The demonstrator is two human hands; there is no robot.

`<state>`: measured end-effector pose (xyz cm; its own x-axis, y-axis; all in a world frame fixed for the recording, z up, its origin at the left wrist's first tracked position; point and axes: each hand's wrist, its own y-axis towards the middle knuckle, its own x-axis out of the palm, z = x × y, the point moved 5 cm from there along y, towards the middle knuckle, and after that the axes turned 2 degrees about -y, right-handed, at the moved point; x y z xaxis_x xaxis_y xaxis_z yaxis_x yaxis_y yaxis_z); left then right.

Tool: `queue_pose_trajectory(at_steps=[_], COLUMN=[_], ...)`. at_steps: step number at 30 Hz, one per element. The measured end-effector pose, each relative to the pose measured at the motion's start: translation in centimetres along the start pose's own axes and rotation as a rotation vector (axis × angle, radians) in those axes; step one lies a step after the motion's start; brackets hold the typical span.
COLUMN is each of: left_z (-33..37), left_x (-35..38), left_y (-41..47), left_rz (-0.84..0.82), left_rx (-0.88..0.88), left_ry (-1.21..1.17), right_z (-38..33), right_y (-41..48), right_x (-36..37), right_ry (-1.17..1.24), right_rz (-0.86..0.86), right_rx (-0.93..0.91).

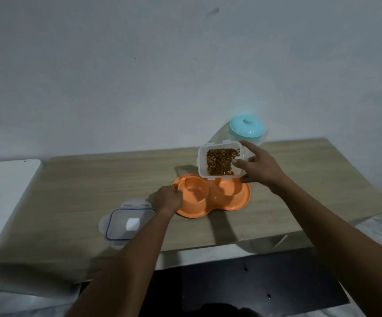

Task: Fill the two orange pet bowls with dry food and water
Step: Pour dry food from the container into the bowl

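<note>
An orange double pet bowl (215, 203) lies on the wooden table (94, 184), and both of its wells look empty. My left hand (168, 199) grips its left rim with curled fingers. My right hand (257, 167) holds a clear plastic container (219, 162) of brown dry food, tilted toward me above the bowl's middle; my index finger lies along its far top edge.
The container's clear lid (126, 223) with a blue seal lies on the table to the left of the bowl, partly under my left forearm. A teal lidded pitcher (247, 130) stands at the back by the wall. A black surface (231, 289) lies below the table's near edge.
</note>
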<state>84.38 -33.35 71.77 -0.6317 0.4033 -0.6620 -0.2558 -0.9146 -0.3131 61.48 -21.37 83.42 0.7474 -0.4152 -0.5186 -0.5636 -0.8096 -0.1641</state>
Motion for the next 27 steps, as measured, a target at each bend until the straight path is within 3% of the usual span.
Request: queue_pose_trajectory(at_steps=[17, 27], left_z=[-0.6, -0.9], left_x=[0.4, 0.6], left_y=[0.0, 0.3], left_rz=[-0.015, -0.039], left_rx=[-0.098, -0.116], left_ry=[-0.154, -0.182], right_z=[-1.9, -1.6], right_y=[-0.4, 0.1], right_x=[1.5, 2.4], right_ry=[-0.393, -0.480], right_rz=[0.038, 0.049], right_rx=[-0.305, -0.369])
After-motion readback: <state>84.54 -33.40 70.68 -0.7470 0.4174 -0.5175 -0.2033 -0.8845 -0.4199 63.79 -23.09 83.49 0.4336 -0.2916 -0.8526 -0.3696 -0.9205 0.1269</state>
